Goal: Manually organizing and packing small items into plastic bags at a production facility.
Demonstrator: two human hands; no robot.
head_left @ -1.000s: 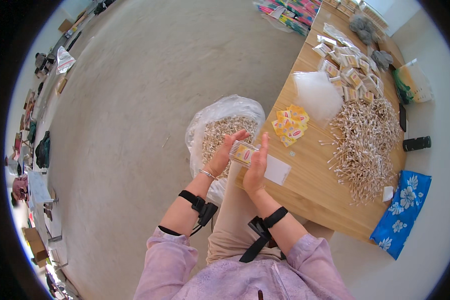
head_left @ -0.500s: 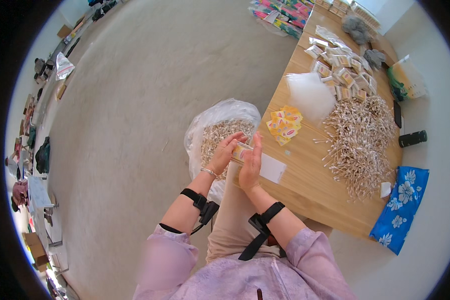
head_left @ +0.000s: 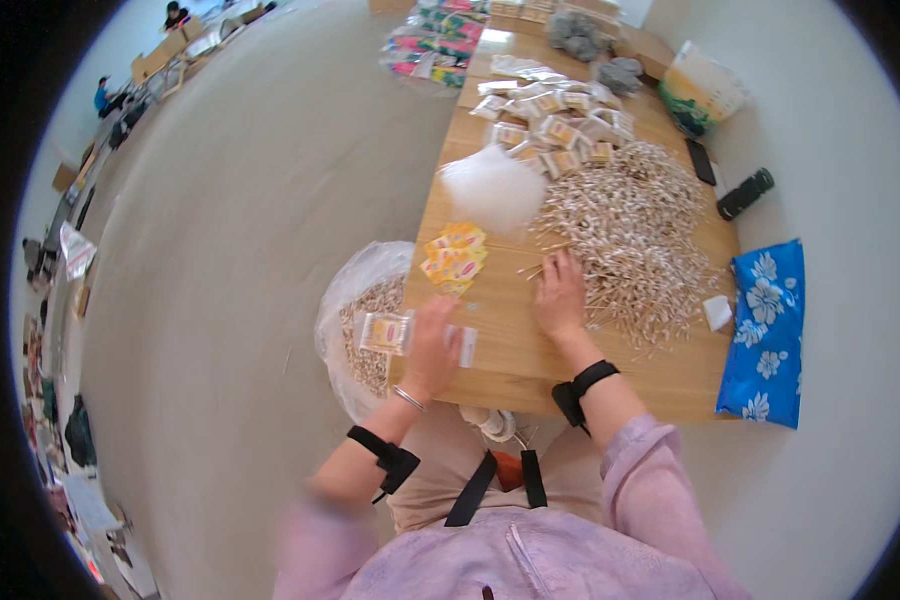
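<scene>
My left hand (head_left: 432,352) is closed at the table's left edge on a small clear packet of cotton swabs (head_left: 382,333) with a yellow-and-white label. The packet juts out leftward over an open plastic bag of swabs (head_left: 366,300) beside the table. Partly under that hand lies a white card (head_left: 467,347). My right hand (head_left: 562,297) rests at the left edge of a big heap of loose cotton swabs (head_left: 638,225), its fingers stretched forward. A few stray swabs lie by its fingertips; nothing shows in its grip.
Yellow label cards (head_left: 456,254) and a stack of clear plastic sleeves (head_left: 497,190) lie along the wooden table's (head_left: 510,345) left side. Filled packets (head_left: 560,125) are piled farther back. At the right are a phone (head_left: 701,161), a black cylinder (head_left: 745,194) and a blue floral pouch (head_left: 767,340).
My hands, together around the packet before, have parted. The left keeps the packet near the table edge; the right has moved to the swab heap. The view has shifted toward the table.
</scene>
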